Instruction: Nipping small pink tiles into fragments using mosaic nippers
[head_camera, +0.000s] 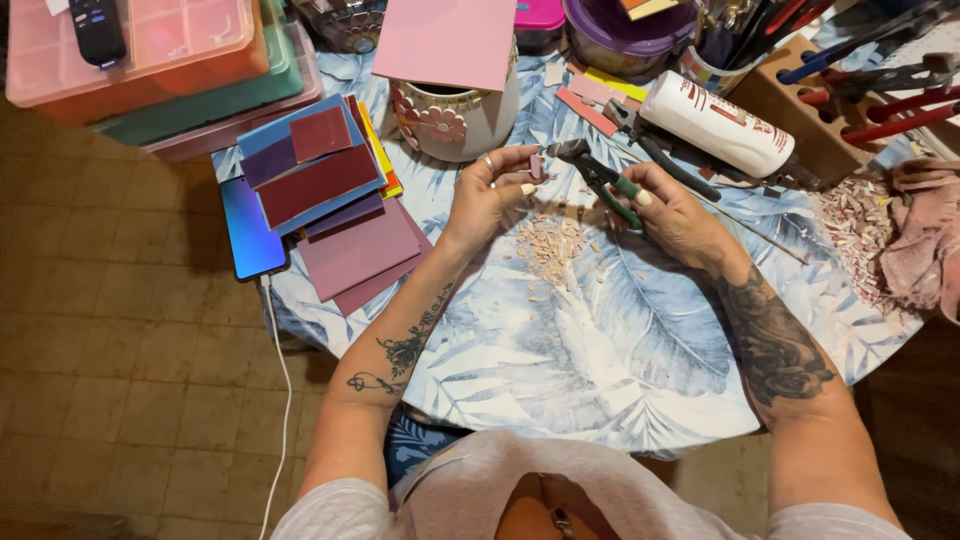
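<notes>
Tile piece: a small pink tile piece (537, 166) is pinched at the fingertips of the left hand, above the middle of the table and just beside the nipper's head.
Left hand: the left hand (487, 195) has thumb and fingers closed on the tile piece, the other fingers loosely curled; a ring shows on one finger.
Nippers: green-handled nippers (598, 180) point their dark head toward the tile piece; I cannot tell whether the head touches it.
Right hand: the right hand (672, 212) is wrapped around the nippers' handles, fingers closed over them.
Chips: a heap of pale pink chips (548, 245) lies on the cloth right beneath both hands.
Table: a round table (600, 360) under a blue and white leaf-print cloth carries everything.
Tile stack: flat tiles (330, 190) in maroon, purple, blue and pink lie fanned out left of the left hand, resting partly on a phone (250, 235) with a white cable.
Pot: a white pot (455, 120) with pink flower pieces stands behind the hands, a pink sheet (445, 40) leaning over it.
Bottle: a white glue bottle (715, 125) lies on its side beyond the right hand.
Far right: a second spread of chips (855, 235) and a pinkish rag (925, 235).
Far left: stacked plastic boxes (170, 60).
</notes>
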